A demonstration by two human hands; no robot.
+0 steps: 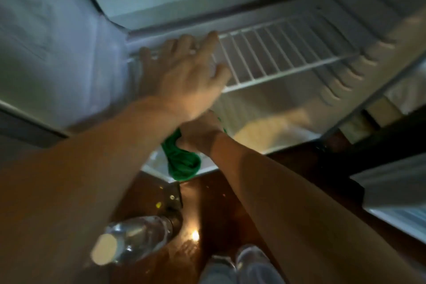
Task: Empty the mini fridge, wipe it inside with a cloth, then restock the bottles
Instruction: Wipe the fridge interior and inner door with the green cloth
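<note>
The mini fridge [359, 25] stands open with a white wire shelf [283, 53] across its upper part and no bottles visible inside. My left hand [184, 71] rests spread on the left end of that shelf, fingers apart. Below it, my right hand [199, 135] is closed around a bunched green cloth [182, 163] that hangs at the fridge's front lip. A clear water bottle [133, 237] with a pale cap stands on the floor at the lower left. More bottle tops [251, 260] show at the bottom edge.
The fridge door [53, 41] hangs open on the left. A dark wooden floor [214, 210] with light reflections lies in front. A white panel [396, 191] sits at the right edge.
</note>
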